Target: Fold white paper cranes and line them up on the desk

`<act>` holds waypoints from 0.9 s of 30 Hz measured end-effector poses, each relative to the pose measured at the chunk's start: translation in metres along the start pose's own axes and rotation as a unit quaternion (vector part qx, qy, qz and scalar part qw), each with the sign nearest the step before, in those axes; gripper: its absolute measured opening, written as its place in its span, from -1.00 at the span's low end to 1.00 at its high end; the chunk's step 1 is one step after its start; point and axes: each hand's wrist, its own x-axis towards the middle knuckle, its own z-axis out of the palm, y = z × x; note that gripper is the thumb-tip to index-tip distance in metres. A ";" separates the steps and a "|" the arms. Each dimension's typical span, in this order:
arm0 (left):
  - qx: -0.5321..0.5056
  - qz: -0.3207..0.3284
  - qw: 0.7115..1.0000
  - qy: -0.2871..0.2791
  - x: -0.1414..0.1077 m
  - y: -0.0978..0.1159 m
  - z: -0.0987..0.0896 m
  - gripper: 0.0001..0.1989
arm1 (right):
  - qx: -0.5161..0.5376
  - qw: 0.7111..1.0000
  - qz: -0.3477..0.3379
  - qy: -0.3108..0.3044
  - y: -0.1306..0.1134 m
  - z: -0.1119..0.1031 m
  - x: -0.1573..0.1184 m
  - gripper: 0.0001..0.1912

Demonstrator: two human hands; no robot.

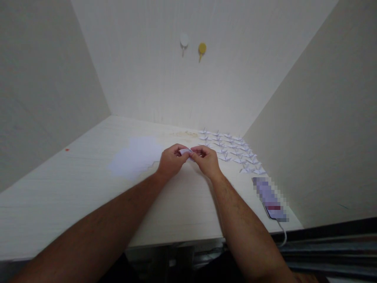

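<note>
A small folded piece of white paper [185, 151] is pinched between my two hands above the middle of the table. My left hand [172, 160] grips its left side, thumb against the fingers. On the other side my right hand [206, 160] closes thumb and fingers on the paper's right part, partly hiding it. Left of my hands lies a spread of white paper sheets [135, 155] on the table. Rows of folded white paper cranes [226, 145] stand at the back right, beyond my right hand.
A phone [269, 198], blurred out, lies at the right edge with a white cable [284, 235] hanging off the front. Walls enclose the table [73, 204] on three sides. A white hook [184, 40] and a yellow hook [202, 48] are on the back wall.
</note>
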 end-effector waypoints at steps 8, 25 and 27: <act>0.047 0.028 0.998 0.029 0.001 0.001 -0.002 -0.88 | 0.023 0.999 0.003 -0.035 0.000 0.001 -0.001 -0.75; 0.016 -0.032 0.999 0.038 -0.001 0.014 -0.003 -0.84 | 0.044 0.998 0.008 -0.052 -0.001 0.003 -0.002 -0.68; -0.017 -0.052 0.998 0.032 -0.001 0.016 -0.003 -0.82 | 0.055 0.997 0.007 -0.051 0.000 0.002 -0.001 -0.67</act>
